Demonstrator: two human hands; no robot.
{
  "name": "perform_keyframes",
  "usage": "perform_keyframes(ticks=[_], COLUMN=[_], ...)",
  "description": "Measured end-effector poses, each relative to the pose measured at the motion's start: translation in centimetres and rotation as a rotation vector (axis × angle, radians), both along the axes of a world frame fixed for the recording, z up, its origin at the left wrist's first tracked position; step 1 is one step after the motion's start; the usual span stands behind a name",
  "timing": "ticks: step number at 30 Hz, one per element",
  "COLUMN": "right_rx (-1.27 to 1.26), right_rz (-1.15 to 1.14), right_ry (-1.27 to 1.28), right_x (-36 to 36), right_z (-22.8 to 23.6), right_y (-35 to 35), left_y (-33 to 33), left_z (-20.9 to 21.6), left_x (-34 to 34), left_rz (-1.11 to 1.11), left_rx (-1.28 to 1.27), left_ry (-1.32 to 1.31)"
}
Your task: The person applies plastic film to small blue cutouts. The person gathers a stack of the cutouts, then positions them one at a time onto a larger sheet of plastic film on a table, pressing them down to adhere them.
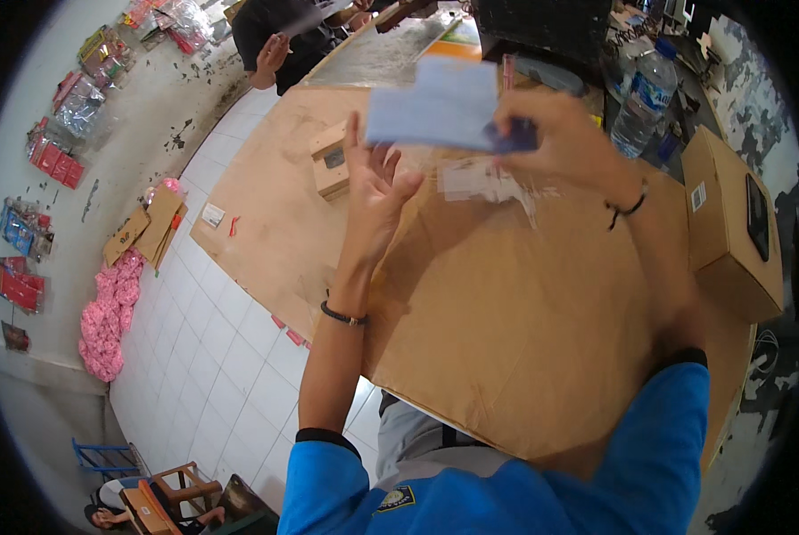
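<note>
A flat pale blue piece (435, 107), blurred by motion and stepped along its upper edge, is held up above the far part of the table. My right hand (556, 138) grips it at its right end. A dark blue patch (515, 135) shows by those fingers; whether it is part of the piece cannot be made out. Just below the piece's left end, my left hand (377, 183) is open with its fingers apart and holds nothing. Behind the left hand stands a small light wooden block (331, 160) with a dark window. Clear plastic scraps (498, 187) lie below the piece.
Brown paper covers the table (489, 357). A cardboard box (729, 223) with a dark phone-like slab stands at the right, near a water bottle (646, 98). Across the table another person (279, 45) handles a sheet. Pink bundles (112, 312) lie by the left wall.
</note>
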State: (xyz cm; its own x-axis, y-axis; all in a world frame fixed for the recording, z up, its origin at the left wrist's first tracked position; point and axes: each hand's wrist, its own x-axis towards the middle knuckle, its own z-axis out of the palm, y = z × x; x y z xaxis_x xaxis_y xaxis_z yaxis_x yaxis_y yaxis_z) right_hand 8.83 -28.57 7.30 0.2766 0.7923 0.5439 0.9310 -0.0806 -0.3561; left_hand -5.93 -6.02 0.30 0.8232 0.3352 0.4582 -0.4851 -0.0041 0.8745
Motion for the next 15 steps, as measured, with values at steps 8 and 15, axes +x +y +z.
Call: perform_keyframes(ticks=[8, 15], right_rx=[-0.261, -0.402], right_rz=[-0.009, 0.047], right_ry=[-0.156, 0.138], right_x=[2.3, 2.7], right_z=[4.4, 4.4], right_y=[-6.0, -4.5], left_y=[-0.4, 0.2], left_z=[-1.0, 1.6], left_x=[1.2, 1.7], left_rz=[0.121, 0.283], left_rx=[0.489, 0.857], left_ry=[0.045, -0.155])
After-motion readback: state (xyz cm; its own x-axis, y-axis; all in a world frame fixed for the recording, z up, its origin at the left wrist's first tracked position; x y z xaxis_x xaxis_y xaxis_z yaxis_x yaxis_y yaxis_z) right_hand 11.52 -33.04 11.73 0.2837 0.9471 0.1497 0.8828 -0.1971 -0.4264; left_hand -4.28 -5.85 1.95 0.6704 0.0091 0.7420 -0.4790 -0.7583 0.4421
